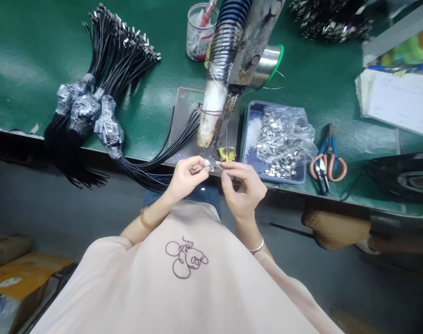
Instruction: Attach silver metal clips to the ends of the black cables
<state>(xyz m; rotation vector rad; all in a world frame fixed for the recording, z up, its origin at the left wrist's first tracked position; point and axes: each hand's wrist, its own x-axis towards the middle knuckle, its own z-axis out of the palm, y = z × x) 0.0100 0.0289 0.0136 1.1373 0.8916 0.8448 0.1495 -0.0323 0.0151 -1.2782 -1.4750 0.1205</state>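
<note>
Pink shirt (183, 278) bears a drawn mouse outline, script illegible.

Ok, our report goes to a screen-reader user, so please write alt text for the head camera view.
A person's left hand and right hand pinch a small metal clip onto a black cable end at the edge of a green workbench. Behind them lie bundled black cables, a blue tray of metal clips and orange-handled snips.
</note>
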